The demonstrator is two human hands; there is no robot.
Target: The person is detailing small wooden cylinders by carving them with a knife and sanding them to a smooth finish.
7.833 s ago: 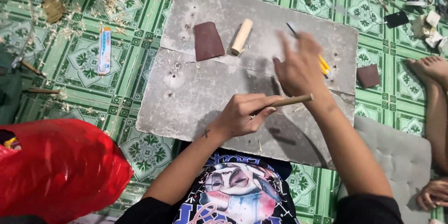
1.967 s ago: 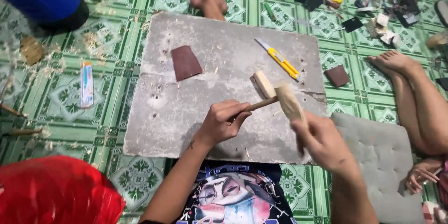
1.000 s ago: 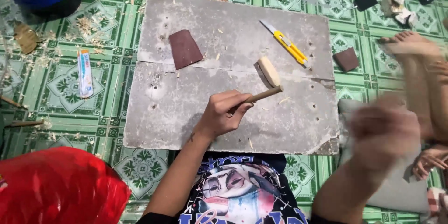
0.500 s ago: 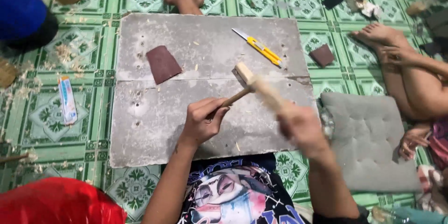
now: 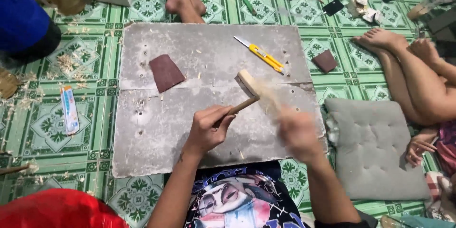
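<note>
While the left hand (image 5: 206, 130) closes its grip around a thin wooden stick (image 5: 237, 109), the pale wooden block (image 5: 248, 84) at the stick's far end rests tilted near the middle of a grey board (image 5: 156, 133) laid on the floor. Motion blurs the right hand (image 5: 297, 133), which lies just beside the block with a pale blurred piece running up to it; whether its grip is wide or closed cannot be told. Board surface: matt, scuffed, dotted with small holes, with a crack running across its width. A dark brown sandpaper sheet (image 5: 166, 72), roughly four-sided, lies flat on the far left part; a yellow utility knife (image 5: 263, 56) lies diagonally on the far right part, well apart from the block. Open board remains to the left of the hands and along the near edge. A second brown sandpaper piece (image 5: 325, 60) lies off the board on the green patterned tile floor (image 5: 42, 128). A grey tufted cushion (image 5: 375, 147) touches the board's right edge. A slim white-and-blue tube (image 5: 70, 109) lies left among wood shavings.
</note>
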